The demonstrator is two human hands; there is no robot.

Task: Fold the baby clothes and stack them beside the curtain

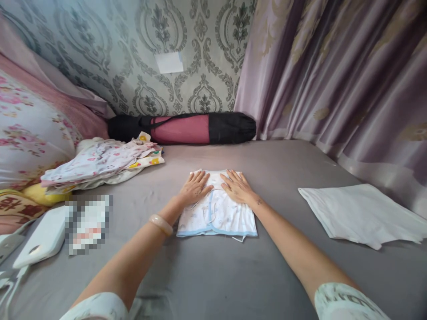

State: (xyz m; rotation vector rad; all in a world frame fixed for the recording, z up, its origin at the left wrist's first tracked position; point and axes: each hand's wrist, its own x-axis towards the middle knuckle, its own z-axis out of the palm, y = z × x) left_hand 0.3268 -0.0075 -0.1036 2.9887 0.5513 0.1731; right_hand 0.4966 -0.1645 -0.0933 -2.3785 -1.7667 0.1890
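Head view, both hands [196, 186] [238, 186] flat on shirt [230, 214], bag [187, 130], contents hidden

Pixelated item [89, 224] unreadable, garment [230, 218] partly hidden under both hands [196, 186] [237, 186]

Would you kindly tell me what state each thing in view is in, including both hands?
Small garment: spread flat, a white tie trailing past its hem.
Left hand: open, palm down on it.
Right hand: open, palm down on it.
Clothes pile: loosely stacked.
White cloth: lying flat, edges uneven.
Long bag: lying on its side.
Curtain: hanging in folds.
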